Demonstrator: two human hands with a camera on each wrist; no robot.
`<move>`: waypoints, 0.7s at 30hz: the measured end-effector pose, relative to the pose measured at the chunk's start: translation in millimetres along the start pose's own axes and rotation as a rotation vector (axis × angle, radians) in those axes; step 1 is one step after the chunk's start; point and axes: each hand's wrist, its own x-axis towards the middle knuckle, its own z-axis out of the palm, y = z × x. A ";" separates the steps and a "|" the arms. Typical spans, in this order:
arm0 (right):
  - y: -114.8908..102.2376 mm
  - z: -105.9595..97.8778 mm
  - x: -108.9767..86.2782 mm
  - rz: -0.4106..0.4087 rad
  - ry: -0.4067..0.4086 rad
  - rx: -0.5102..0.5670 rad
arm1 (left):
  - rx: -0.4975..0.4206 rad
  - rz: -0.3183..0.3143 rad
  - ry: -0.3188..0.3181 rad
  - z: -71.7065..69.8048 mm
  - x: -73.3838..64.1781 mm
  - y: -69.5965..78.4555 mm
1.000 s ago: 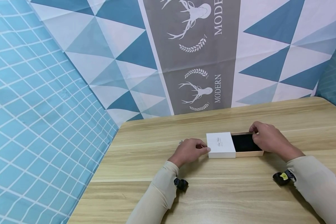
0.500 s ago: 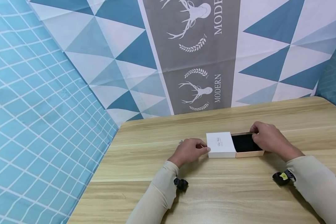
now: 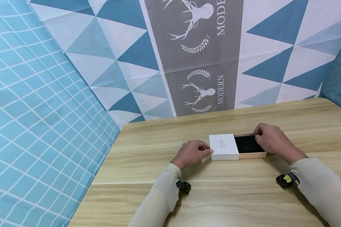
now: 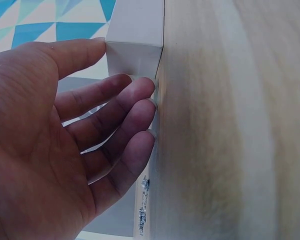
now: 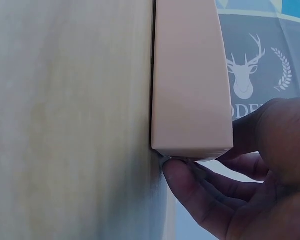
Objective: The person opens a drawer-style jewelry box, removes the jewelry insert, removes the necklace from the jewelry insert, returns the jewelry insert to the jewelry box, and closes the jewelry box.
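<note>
A white box sleeve (image 3: 222, 145) with small printed lettering lies on the table. From its right side a peach-coloured drawer (image 3: 253, 155) with a black lining (image 3: 247, 144) sticks out. My left hand (image 3: 191, 153) touches the sleeve's left end with the thumb tip; its other fingers (image 4: 140, 112) are loosely bent beside that end. At the drawer's outer end my right hand (image 3: 272, 138) pinches the end wall, and fingertips (image 5: 182, 175) show against it in the right wrist view. In the head view that hand hides part of the drawer's right end.
A small silvery thing (image 3: 183, 144) lies on the wooden table (image 3: 216, 195) just behind my left hand; its kind is unclear. Patterned cloth (image 3: 125, 63) hangs behind the table, and blue checked cloth (image 3: 45, 110) hangs on the left.
The drawer has slid very slightly left into the sleeve, my right hand staying on its end. The left hand has hardly moved.
</note>
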 end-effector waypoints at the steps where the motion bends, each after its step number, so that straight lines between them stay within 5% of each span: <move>1: -0.4 0.1 0.0 -0.003 0.000 0.000 | 0.000 0.001 0.000 -0.1 -0.1 0.0; 21: -2.2 1.6 1.1 -0.012 -0.012 0.022 | 0.010 0.001 0.001 0.9 0.6 -0.2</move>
